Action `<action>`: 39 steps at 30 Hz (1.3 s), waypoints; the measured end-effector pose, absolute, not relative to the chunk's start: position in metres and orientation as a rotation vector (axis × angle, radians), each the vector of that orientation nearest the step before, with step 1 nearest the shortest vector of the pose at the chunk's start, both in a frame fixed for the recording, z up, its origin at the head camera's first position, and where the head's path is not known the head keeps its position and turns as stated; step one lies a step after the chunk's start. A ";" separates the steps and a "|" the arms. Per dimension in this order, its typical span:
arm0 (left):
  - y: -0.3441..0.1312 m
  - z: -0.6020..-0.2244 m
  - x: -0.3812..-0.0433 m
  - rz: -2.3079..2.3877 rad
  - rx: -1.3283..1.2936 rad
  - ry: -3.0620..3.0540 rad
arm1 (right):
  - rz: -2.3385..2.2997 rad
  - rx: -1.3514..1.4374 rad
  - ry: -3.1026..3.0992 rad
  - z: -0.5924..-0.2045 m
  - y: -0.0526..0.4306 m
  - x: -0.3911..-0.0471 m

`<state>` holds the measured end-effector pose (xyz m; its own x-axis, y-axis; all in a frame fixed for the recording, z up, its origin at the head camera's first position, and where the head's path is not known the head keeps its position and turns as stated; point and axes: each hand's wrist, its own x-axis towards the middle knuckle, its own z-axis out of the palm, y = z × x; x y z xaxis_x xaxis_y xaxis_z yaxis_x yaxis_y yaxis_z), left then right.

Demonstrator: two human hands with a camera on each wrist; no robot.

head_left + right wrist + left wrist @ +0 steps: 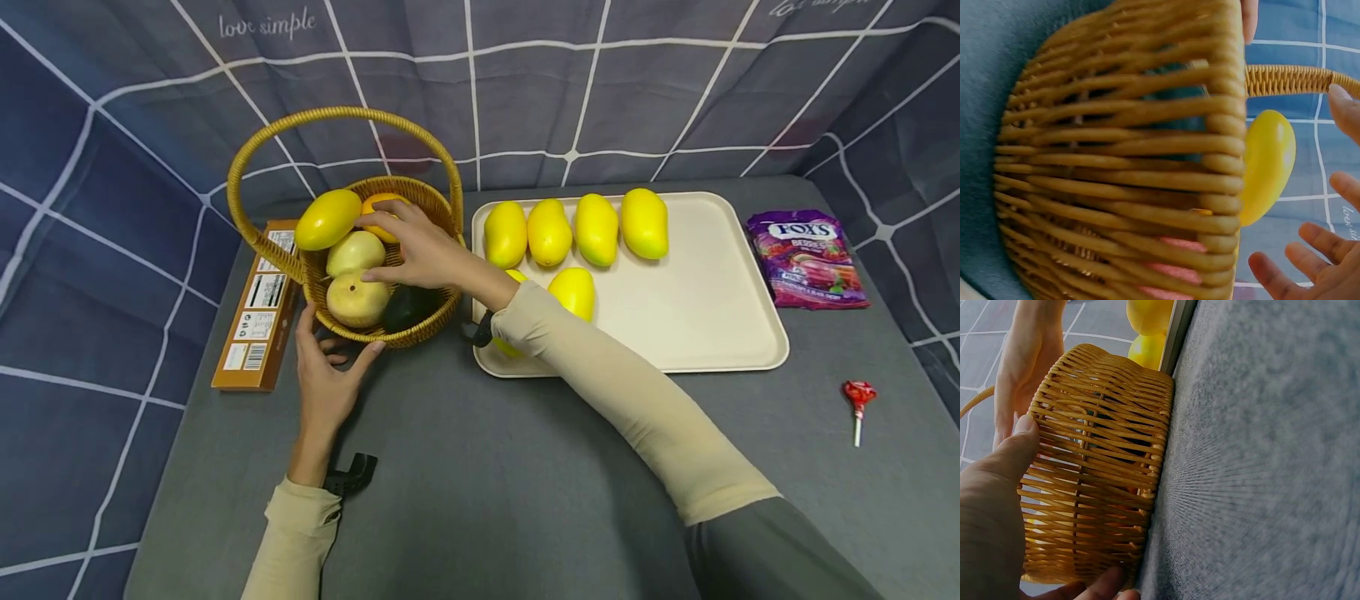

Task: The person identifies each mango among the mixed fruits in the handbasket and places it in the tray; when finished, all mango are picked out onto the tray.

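A wicker basket (411, 335) with a tall handle stands at the left, filled with fruit. My left hand (327, 385) steadies its near side, thumb at the rim and fingers against the weave (1097, 456). Over the basket's opening reaches my right hand (422, 250), fingers spread; the right wrist view shows nothing between them. Beneath and beside it lie a yellow mango (327, 220), an orange (381, 215) partly covered by the hand, a pale green round fruit (356, 254), a pale yellow round fruit (357, 298) and a dark green fruit (409, 308). Something pink shows through the weave.
A cream tray (705, 317) holds several yellow mangoes (645, 223), some partly hidden by my right forearm. A brown box (258, 333) lies left of the basket. On the right are a purple candy bag (808, 260) and a red lollipop (858, 396). A curtain hangs behind.
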<state>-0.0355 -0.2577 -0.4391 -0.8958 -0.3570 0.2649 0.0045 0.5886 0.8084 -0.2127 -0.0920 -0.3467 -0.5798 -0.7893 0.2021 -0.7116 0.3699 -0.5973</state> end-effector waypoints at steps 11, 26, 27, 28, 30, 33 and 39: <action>-0.258 -0.437 -0.036 -1.228 0.284 -2.425 | -0.886 -1.385 2.523 -0.344 -0.114 -0.226; -0.260 -0.436 -0.036 -1.236 0.272 -2.413 | -0.865 -1.348 2.464 -0.337 -0.123 -0.250; -0.260 -0.436 -0.036 -1.233 0.272 -2.416 | -0.856 -1.355 2.462 -0.335 -0.124 -0.251; -0.260 -0.437 -0.036 -1.233 0.273 -2.418 | -0.853 -1.360 2.459 -0.334 -0.124 -0.251; -0.260 -0.437 -0.036 -1.234 0.273 -2.421 | -0.841 -1.375 2.460 -0.330 -0.127 -0.252; -0.260 -0.437 -0.035 -1.241 0.271 -2.421 | -0.829 -1.389 2.462 -0.324 -0.133 -0.253; -0.259 -0.438 -0.034 -1.247 0.271 -2.420 | -0.779 -1.374 2.448 -0.325 -0.151 -0.254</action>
